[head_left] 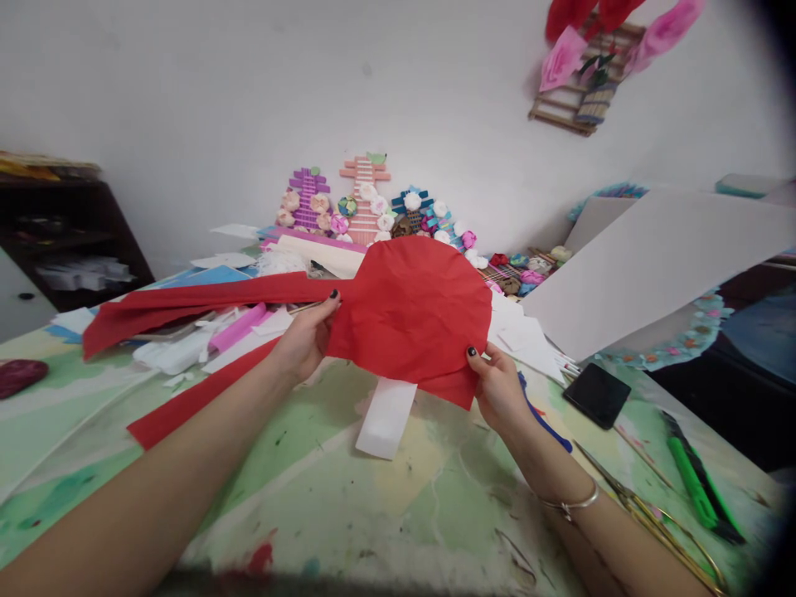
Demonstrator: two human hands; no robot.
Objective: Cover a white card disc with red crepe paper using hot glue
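I hold a sheet of red crepe paper (410, 311) up over the paint-stained table (385, 514). Its rounded part hangs between my hands; a long red strip trails off to the left. My left hand (307, 338) pinches the paper at its left side, thumb on top. My right hand (496, 383) pinches its lower right corner. A white folded paper piece (386, 417) lies on the table just below the red sheet.
A black phone (597, 395), a green utility knife (696, 481) and gold scissors (652, 514) lie at the right. A large white board (652, 265) leans at the right. Paper flower crafts (366, 207) line the back wall. Pink and white paper scraps (211, 340) sit at the left.
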